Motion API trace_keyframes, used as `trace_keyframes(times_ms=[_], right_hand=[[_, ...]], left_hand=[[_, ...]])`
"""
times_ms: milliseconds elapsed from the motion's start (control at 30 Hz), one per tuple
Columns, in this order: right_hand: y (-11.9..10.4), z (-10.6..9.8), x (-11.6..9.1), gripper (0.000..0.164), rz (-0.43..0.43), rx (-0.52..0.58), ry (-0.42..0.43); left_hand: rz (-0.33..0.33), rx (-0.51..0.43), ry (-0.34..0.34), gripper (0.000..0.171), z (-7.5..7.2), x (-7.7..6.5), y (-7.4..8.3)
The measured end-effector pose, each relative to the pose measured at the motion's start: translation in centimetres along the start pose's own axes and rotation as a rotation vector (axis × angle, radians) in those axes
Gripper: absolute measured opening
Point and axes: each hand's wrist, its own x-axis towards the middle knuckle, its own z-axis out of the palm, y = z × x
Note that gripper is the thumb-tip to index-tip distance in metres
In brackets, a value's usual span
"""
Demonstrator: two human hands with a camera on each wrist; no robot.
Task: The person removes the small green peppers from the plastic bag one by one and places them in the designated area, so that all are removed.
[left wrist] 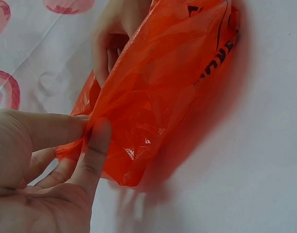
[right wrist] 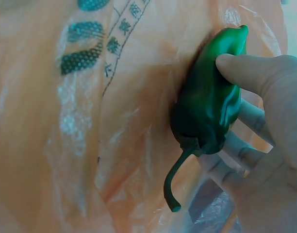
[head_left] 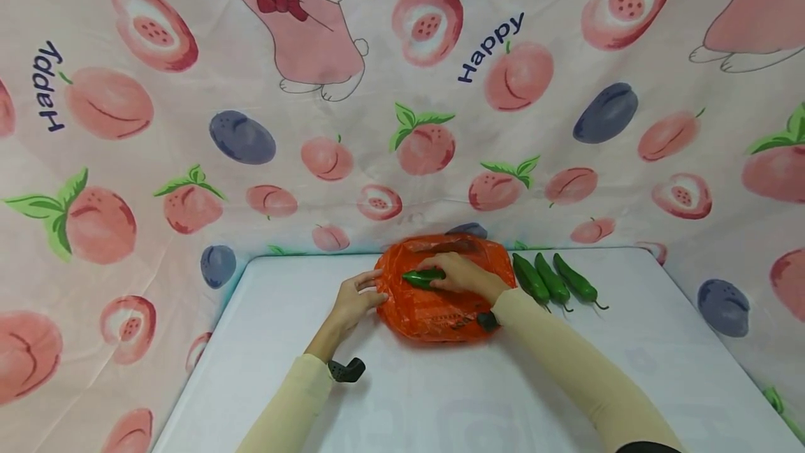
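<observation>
An orange-red plastic bag (head_left: 409,317) with dark print lies on the white table, its mouth spread open. My left hand (head_left: 352,303) pinches the bag's left edge; in the left wrist view, thumb and fingers (left wrist: 97,145) have the thin plastic between them. A green chili pepper (head_left: 423,278) is in my right hand (head_left: 464,275), at the bag's mouth. The right wrist view has the thumb on one side of this pepper (right wrist: 206,92) and fingers behind it, its curved stem hanging free. Part of the right hand is hidden behind the bag's rim in the left wrist view.
Three more green peppers (head_left: 553,282) lie side by side on the white table (head_left: 415,397), just right of the bag. Behind the table's far edge hangs a cloth (head_left: 377,124) printed with peaches and rabbits.
</observation>
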Motion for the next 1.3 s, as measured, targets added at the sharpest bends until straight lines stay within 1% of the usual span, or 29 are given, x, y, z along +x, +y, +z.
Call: trace_keyframes(times_ms=[267, 367, 633, 800, 1100, 1300], right_hand=[[-1.0, -1.0, -0.5, 0.045, 0.044, -0.019, -0.050], [-1.4, -1.6, -0.7, 0.045, 0.042, -0.023, -0.060], [-2.3, -2.9, -1.5, 0.046, 0.017, 0.008, -0.028], [-2.7, -3.4, -2.0, 0.045, -0.018, 0.007, -0.013], [-3.2, -3.9, -2.5, 0.047, 0.015, 0.020, -0.033], [-3.3, -3.8, -2.8, 0.046, 0.001, 0.016, -0.022]], left_hand=[[0.003, 0.007, 0.011, 0.053, 0.0, -0.1, 0.2], [0.006, 0.015, 0.009, 0.053, -0.2, 0.0, 0.1], [0.020, 0.023, 0.003, 0.053, -0.3, -0.2, 0.1], [0.020, 0.022, 0.001, 0.053, -0.3, -0.2, 0.1], [0.012, 0.019, 0.003, 0.054, -0.5, -0.1, 0.0], [0.010, 0.041, 0.002, 0.055, -0.6, -0.3, 0.2]])
